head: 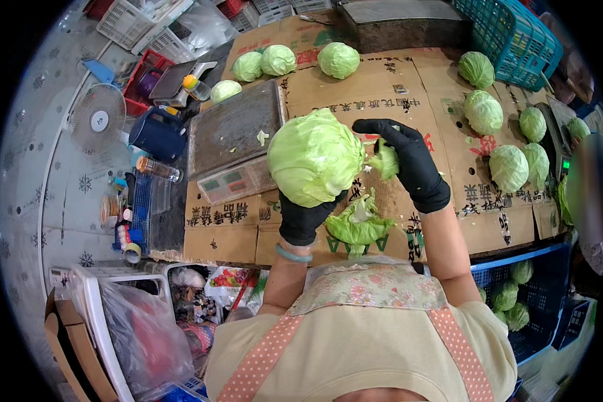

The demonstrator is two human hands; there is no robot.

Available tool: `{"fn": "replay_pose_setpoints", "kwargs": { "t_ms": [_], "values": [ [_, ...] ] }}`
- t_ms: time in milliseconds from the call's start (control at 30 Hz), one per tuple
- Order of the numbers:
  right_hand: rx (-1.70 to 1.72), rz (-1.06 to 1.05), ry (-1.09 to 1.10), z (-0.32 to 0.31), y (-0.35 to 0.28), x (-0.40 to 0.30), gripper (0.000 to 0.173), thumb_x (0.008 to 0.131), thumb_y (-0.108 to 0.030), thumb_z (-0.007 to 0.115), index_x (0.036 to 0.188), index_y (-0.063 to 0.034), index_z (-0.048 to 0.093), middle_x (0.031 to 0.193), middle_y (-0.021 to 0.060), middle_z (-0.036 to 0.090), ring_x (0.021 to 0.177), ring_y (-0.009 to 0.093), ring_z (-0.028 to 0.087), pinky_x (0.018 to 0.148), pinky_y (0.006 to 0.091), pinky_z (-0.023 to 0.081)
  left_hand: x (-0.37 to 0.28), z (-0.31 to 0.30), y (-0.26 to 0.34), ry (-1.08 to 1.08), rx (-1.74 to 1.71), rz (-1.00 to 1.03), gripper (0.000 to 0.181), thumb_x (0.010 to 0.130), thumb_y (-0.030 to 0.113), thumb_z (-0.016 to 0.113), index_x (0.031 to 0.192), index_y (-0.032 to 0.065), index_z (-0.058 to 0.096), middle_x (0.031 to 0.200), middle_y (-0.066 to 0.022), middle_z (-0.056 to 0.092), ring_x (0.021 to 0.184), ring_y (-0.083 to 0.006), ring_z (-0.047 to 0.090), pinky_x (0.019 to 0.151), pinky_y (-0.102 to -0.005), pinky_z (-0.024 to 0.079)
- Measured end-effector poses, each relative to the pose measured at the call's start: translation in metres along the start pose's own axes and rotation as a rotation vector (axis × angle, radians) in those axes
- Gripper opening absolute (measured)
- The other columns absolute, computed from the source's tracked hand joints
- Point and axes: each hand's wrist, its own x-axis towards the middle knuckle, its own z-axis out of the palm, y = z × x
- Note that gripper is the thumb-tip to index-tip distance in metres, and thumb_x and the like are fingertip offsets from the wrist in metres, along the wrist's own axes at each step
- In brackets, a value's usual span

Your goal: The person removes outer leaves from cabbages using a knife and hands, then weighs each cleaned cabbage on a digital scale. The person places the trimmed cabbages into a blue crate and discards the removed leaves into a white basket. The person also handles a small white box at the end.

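Note:
In my black-gloved left hand (pixel 306 216) rests a large green cabbage head (pixel 315 156), gripped from below over the table. The cabbage hides most of that hand's fingers. My right hand (pixel 407 161), also gloved in black, is just to the right of the head and pinches a torn piece of cabbage leaf (pixel 384 162). Below the two hands, loose outer leaves (pixel 360 223) lie in a heap on the cardboard (pixel 286 236) that covers the table. Left of the held cabbage is a digital scale (pixel 236 130) with leaf scraps on its metal plate.
Cabbages (pixel 338 60) stand along the back and more cabbages (pixel 508 168) sit at the right, beside another person (pixel 592 186). A teal crate (pixel 512 40) and a metal block (pixel 407 25) are at the back. A blue crate (pixel 522 301) holds cabbages. A dark jug (pixel 156 133) and fan (pixel 99 119) are left.

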Motion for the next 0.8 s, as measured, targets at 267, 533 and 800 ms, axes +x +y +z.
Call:
{"fn": "replay_pose_setpoints", "kwargs": {
  "t_ms": [267,533,800],
  "values": [
    [-0.267,-0.250,0.092,-0.025,0.049,0.024,0.024,0.084,-0.013,0.062,0.102,0.0025,0.063,0.093,0.0065,0.065,0.083,0.010,0.057,0.077,0.0250,0.046,0.017,0.012,0.006,-0.019,-1.382,-0.430,0.049,0.092,0.031,0.047,0.133,0.0086,0.032,0.134,-0.0141,0.040,0.119,-0.0297,0.045,0.096,-0.0476,0.042],
    [0.161,-0.055,-0.273,-0.051,0.060,-0.011,0.025,0.093,-0.020,0.046,0.095,-0.0006,0.061,0.091,0.0070,0.061,0.086,0.016,0.056,0.078,0.0262,0.044,0.005,0.031,-0.059,0.123,-0.198,-0.125,0.064,0.088,0.056,0.038,0.136,0.0139,0.032,0.135,-0.0125,0.039,0.125,-0.0308,0.038,0.099,-0.0513,0.037],
    [-0.406,-0.077,0.145,-0.059,0.081,0.016,0.031,0.087,-0.015,0.060,0.115,-0.0032,0.058,0.099,0.0056,0.062,0.089,0.011,0.056,0.080,0.0270,0.045,0.011,0.006,-0.101,-0.043,-0.583,-0.409,0.052,0.091,0.038,0.042,0.132,0.0074,0.037,0.135,-0.0164,0.040,0.117,-0.0306,0.047,0.095,-0.0476,0.042]
  ]
}}
